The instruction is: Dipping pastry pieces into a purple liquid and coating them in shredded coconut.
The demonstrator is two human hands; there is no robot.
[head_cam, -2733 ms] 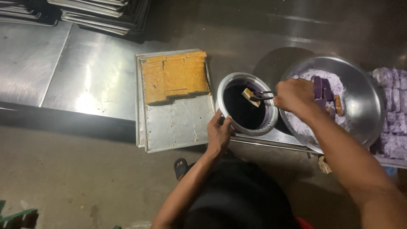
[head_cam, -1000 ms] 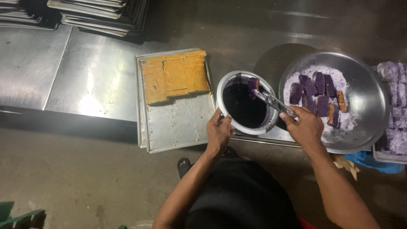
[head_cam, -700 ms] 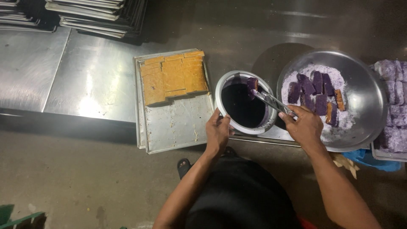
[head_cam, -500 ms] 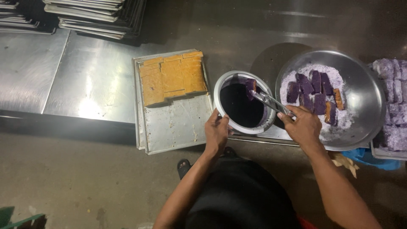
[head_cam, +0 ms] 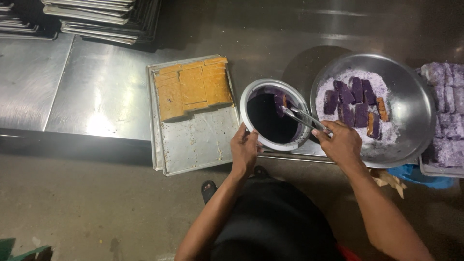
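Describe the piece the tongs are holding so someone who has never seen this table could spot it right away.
Start at the steel table and find the small round bowl of dark purple liquid, steadied by the left hand. Metal tongs in the right hand reach over its far rim, gripping one purple-coated piece. Unlike the pieces lying in the wide crumb-filled bowl, it alone is over the liquid.

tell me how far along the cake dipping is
Done: several purple-coated pieces lie in the wide steel bowl. In hand: right hand works metal tongs in the round bowl of dark purple liquid, steadied by the left hand. Left: yellow cake slab on its tray.
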